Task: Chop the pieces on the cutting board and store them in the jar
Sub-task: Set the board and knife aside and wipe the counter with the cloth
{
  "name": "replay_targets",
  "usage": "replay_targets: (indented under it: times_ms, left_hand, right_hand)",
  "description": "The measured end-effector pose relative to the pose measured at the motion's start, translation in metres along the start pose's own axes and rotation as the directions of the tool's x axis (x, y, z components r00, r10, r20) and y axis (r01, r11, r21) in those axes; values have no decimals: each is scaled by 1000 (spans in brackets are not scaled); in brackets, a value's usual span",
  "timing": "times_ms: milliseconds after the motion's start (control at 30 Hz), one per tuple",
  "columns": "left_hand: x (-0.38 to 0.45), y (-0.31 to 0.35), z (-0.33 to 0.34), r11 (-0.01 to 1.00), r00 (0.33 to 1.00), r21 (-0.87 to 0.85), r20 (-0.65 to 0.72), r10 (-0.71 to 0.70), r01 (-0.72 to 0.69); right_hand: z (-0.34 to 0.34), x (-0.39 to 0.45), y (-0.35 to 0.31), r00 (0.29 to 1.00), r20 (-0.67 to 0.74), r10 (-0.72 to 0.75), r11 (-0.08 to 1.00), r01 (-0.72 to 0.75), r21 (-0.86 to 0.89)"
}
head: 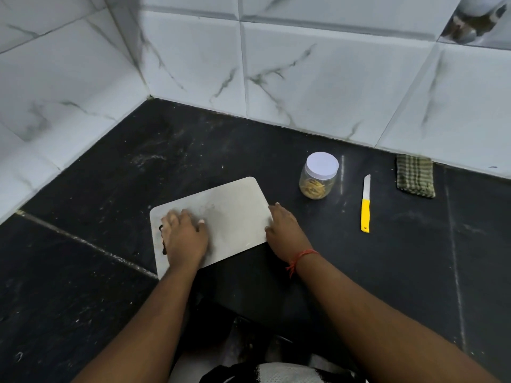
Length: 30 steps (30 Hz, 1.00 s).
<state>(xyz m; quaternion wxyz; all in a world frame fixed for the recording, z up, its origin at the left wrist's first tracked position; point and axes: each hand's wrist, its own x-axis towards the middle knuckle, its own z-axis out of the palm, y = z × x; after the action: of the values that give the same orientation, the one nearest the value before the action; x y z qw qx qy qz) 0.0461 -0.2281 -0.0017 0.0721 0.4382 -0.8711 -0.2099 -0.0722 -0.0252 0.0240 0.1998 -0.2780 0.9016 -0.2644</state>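
Note:
A pale grey cutting board [232,208] lies on the black counter [401,272], its top bare. My left hand [184,234] rests flat on the board's left part, fingers spread and blurred. My right hand [284,230] touches the board's right edge with straight fingers; a red thread is tied round that wrist. A clear jar [318,178] with a white lid on it stands beyond the board's right corner, holding yellowish chopped pieces. A knife [365,204] with a yellow handle lies on the counter to the right of the jar, blade pointing away.
A folded green checked cloth [414,175] lies against the tiled wall at the far right. White marble-pattern tiles [318,76] close the corner behind and to the left. The counter's front edge runs just below the board.

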Motion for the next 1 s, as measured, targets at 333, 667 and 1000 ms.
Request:
replay_targets:
  times_ms: [333, 667, 1000]
  left_hand:
    - [-59, 111, 49, 785, 797, 146, 178, 578, -602]
    - [-104, 194, 101, 535, 525, 37, 263, 810, -844]
    - [-111, 244, 138, 501, 481, 27, 327, 814, -865]
  right_hand:
    - [-31, -32, 65, 960, -278, -36, 979, -21, -201]
    - [-87, -67, 161, 868, -470, 159, 940, -279, -198]
    - [-140, -53, 239, 853, -448, 268, 888, -399, -228]
